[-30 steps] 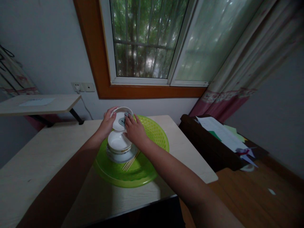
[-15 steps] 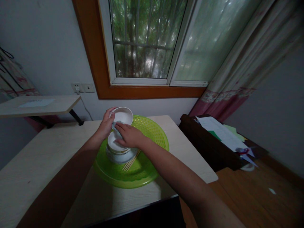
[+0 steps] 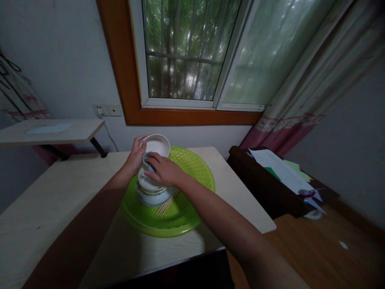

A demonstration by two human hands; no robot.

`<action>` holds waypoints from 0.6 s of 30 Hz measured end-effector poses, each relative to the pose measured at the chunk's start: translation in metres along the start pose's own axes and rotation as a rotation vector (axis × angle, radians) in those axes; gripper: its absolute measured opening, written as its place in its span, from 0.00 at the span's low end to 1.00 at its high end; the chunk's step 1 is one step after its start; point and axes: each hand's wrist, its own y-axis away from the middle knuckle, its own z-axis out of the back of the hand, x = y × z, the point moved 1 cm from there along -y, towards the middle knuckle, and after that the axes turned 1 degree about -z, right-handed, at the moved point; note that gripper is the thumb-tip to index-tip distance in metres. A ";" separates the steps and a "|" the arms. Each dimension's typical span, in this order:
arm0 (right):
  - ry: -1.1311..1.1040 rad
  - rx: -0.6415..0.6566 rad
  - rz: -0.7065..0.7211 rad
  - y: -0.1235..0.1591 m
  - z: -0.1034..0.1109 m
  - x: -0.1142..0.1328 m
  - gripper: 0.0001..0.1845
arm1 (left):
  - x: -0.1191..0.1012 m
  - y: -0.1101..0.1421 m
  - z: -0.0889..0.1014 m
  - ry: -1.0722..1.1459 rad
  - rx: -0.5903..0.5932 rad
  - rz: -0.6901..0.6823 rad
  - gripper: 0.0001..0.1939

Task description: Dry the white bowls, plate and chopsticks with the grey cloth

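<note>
My left hand (image 3: 136,155) grips a white bowl (image 3: 159,144) by its left rim, with the bowl tilted so its inside faces me. A greyish cloth (image 3: 146,159) is bunched under the fingers of my right hand (image 3: 165,170), which presses it at the bowl's near edge. Below my right hand, white bowls (image 3: 146,180) are stacked on a white plate (image 3: 153,198). Several light chopsticks (image 3: 165,206) lie beside the plate. All of these sit on or above a round green plastic tray (image 3: 180,229).
The tray rests on a pale wooden table (image 3: 69,192). A raised shelf (image 3: 75,129) stands at the left, near a wall socket (image 3: 106,110). Behind is a window (image 3: 186,60). To the right, papers (image 3: 279,170) lie on a dark brown piece of furniture (image 3: 252,180).
My right hand has shifted slightly up along the bowl's edge with the cloth, its fingers more curled. The left hand still holds the bowl. The whole view has moved a little.
</note>
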 end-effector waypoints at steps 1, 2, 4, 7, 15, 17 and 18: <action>0.010 -0.004 -0.004 0.000 0.001 0.000 0.29 | 0.000 0.000 0.000 0.008 -0.006 0.001 0.23; 0.020 -0.006 -0.010 0.000 0.001 0.000 0.29 | 0.000 -0.001 0.000 0.020 -0.010 0.004 0.23; 0.034 -0.001 -0.031 0.000 0.001 0.000 0.29 | 0.000 -0.001 0.000 0.043 -0.012 0.017 0.23; 0.038 0.016 -0.047 0.001 0.000 -0.002 0.29 | 0.001 0.000 -0.001 0.036 -0.002 0.022 0.23; 0.037 0.031 -0.026 0.000 -0.008 -0.011 0.30 | 0.001 0.000 -0.001 0.054 0.007 0.020 0.23; 0.059 0.031 -0.026 0.000 -0.008 -0.013 0.28 | 0.001 0.000 -0.001 0.070 0.014 0.040 0.24; 0.076 0.033 -0.025 0.000 -0.008 -0.014 0.27 | 0.001 0.000 -0.002 0.080 0.019 0.052 0.24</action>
